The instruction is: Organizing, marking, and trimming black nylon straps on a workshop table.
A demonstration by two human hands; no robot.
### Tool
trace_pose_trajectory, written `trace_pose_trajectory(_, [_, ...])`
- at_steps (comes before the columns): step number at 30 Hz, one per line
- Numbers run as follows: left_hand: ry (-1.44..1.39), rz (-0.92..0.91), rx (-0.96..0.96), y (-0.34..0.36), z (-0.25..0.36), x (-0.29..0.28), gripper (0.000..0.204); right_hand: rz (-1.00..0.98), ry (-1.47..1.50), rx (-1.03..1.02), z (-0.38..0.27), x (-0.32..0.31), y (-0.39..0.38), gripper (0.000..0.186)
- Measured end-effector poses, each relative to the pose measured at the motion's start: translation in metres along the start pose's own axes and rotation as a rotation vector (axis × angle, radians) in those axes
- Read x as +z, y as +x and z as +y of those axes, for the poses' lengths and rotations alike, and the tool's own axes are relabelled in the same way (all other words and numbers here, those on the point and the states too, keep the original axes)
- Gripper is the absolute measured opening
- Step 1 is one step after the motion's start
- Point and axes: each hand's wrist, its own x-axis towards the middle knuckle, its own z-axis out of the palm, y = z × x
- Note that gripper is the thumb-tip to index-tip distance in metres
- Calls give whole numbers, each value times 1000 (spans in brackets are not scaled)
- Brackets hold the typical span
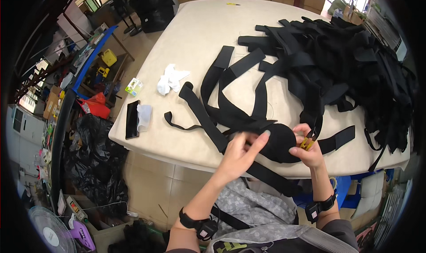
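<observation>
A black fabric piece with a rounded pad point(280, 143) and long straps lies at the near edge of the table in front of me. My left hand point(243, 154) is closed at the pad's left side, its thumb along the fabric and its fingertips slightly blurred. In my right hand point(309, 152) is a pair of yellow-handled thread snips point(306, 142), with dark blades pointing away from me. The fingers of that hand also reach the pad's right edge. One strap point(275, 178) hangs over the table's edge toward my lap.
A large heap of black straps point(328, 71) covers the table's right side. On the left lie a phone point(132, 120), a white crumpled cloth point(171, 79) and a small green-and-white packet point(134, 87). A yellow cutter point(233, 4) rests at the table's point(195, 27) far end.
</observation>
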Motion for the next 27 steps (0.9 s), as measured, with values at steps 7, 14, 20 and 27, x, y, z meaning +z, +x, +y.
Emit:
trace_pose_trajectory(7, [-479,-83,386,15,41,44,24,111,-252,4,-14,-4,-7,24])
trace_pose_trajectory(14, [-296,-297,166,24,47,54,21,304,-946,-534,-63,4,27,75])
trace_pose_trajectory(20, [-336,-446,62,31,30,49,21,285,-1048,-700,-31,-3,34,29])
trace_pose_trajectory(27, [22,-506,35,11,0,64,24,998,-693,-270,-42,-108,47,45])
